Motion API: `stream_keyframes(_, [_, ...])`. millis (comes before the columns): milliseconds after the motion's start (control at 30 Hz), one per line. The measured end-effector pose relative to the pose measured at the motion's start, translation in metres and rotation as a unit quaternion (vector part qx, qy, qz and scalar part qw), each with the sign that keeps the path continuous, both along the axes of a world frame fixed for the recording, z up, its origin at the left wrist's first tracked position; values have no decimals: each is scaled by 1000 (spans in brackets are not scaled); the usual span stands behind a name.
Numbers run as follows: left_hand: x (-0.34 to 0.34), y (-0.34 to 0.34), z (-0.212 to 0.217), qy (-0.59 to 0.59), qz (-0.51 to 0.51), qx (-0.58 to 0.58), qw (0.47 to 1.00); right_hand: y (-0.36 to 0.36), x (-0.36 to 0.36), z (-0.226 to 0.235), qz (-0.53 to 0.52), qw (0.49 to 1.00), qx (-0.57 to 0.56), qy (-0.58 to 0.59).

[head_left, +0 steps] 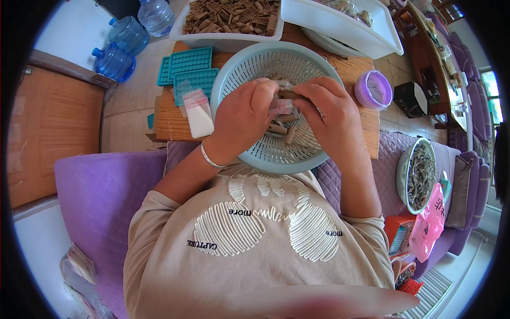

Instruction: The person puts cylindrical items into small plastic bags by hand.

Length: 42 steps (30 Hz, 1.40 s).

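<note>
Over a grey-blue plastic colander (226, 69), my two hands meet around a small clear plastic bag (282, 106) with a pinkish band. My left hand (245, 114), a silver bangle at its wrist, is closed on the bag's left side. From the right, my right hand (333, 110) pinches its other edge with thumb and fingers. A short brown piece (287, 94) shows between the fingertips; whether it is inside the bag I cannot tell. Below the hands, several brown cylindrical pieces (290, 134) lie in the colander among clear wrappings.
Left of the colander are teal ridged trays (195, 80) and a stack of small bags with a white card (200, 121). A white bin (178, 33) of brown pieces and another white bin (340, 33) stand behind. A purple tub (373, 90) sits right, a filled basin (402, 175) on the sofa.
</note>
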<state>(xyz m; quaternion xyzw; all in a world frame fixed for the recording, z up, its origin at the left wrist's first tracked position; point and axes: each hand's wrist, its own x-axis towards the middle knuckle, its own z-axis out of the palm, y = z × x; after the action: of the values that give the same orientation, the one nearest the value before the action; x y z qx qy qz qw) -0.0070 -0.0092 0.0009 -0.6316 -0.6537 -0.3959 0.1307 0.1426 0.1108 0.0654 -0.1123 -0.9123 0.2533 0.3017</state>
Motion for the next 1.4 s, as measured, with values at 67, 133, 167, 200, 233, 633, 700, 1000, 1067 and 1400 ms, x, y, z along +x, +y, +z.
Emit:
stream_keyframes(67, [3, 1, 0, -30, 12, -17, 999, 1, 1, 3, -5, 999, -17, -35])
stream_keyframes(133, [4, 3, 3, -21, 13, -35, 999, 3, 0, 4, 1, 998, -14, -64])
stream_keyframes(167, [5, 4, 5, -14, 16, -52, 998, 4, 0, 5, 10, 995, -11, -94])
stream_keyframes(200, [5, 4, 5, -14, 15, -53, 998, 6, -1, 4, 9, 995, -11, -94])
stream_keyframes(233, [5, 5, 5, -7, 4, -71, 997, 9, -2, 2, 23, 993, 0, -119])
stream_keyframes(633, [-4, -2, 19, -398, -135, -171, 891, 12, -4, -15, 22, 990, -135, 47])
stream_keyframes(700, [-5, -1, 9, -469, -167, -141, 856, 12, -4, -21, 45, 997, -47, 45])
stream_keyframes(1000, [4, 3, 2, -490, -151, -60, 856, 1, -3, -29, 3, 961, -274, 30])
stream_keyframes(1067, [6, 3, 1, -437, -158, -58, 884, 1, -2, -33, 17, 859, -508, 60])
stream_keyframes(1400, [13, -5, 23, -355, -46, -139, 923, 1, -13, -18, -53, 992, 64, 97])
